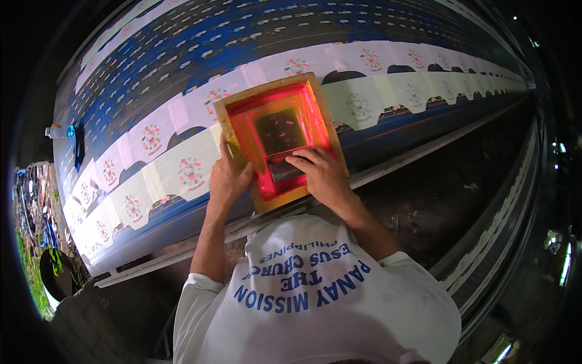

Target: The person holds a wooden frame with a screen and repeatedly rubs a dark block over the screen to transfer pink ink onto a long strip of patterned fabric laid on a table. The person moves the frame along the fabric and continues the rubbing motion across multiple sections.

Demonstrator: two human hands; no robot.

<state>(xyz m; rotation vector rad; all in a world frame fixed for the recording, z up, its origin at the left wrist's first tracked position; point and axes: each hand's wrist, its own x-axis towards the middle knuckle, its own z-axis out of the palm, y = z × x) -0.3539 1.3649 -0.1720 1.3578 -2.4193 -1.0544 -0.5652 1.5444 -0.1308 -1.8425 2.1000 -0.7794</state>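
A wooden-framed printing screen (324,109) lies tilted over a row of pale cut fabric pieces, its inside smeared pink, red and yellow around a dark mesh window (279,128). My left hand (229,177) grips the frame's left side, index finger along the outside and thumb over the rim. Inside the frame, my right hand (324,179) holds a squeegee (286,167) down on the mesh near the window's lower edge. My fingers cover part of its right end. Under the frame, the fabric is hidden. To the left, one piece bears a pink-and-dark print (191,173); to the right, another shows a mainly dark print (359,106).
The long blue, ink-marked table (200,60) stretches away to the right, with another row of printed pieces (371,59) behind. A pale rail (388,173) runs along its near edge. A clear bottle with a blue cap (59,131) lies at the far left.
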